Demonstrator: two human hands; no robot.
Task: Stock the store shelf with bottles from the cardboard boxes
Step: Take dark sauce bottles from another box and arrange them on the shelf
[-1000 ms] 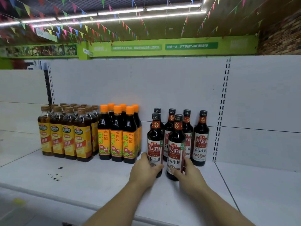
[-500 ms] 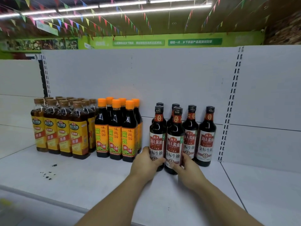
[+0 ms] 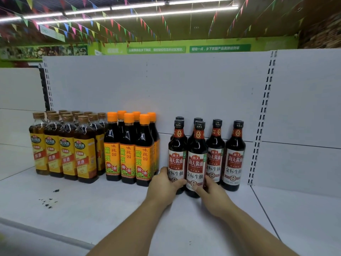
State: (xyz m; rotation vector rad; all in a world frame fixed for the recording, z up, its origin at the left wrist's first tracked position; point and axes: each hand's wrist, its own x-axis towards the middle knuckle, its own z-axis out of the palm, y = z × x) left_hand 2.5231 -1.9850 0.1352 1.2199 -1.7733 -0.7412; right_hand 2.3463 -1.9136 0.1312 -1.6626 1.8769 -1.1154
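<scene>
Two dark soy sauce bottles with black caps and red-and-white labels stand upright at the front of a group on the white shelf. My left hand grips the base of the left front bottle. My right hand grips the base of the right front bottle. Behind and to the right stand more bottles of the same kind, upright against the back panel. No cardboard box is in view.
To the left stand several orange-capped soy sauce bottles and several yellow-labelled cooking wine bottles. Dark specks mark the shelf at front left. A slotted upright divides the back panel; bare shelf lies to its right.
Both hands have slid the two front bottles back and a little to the right, so they now stand close against the row behind. The view has moved nearer the shelf.
</scene>
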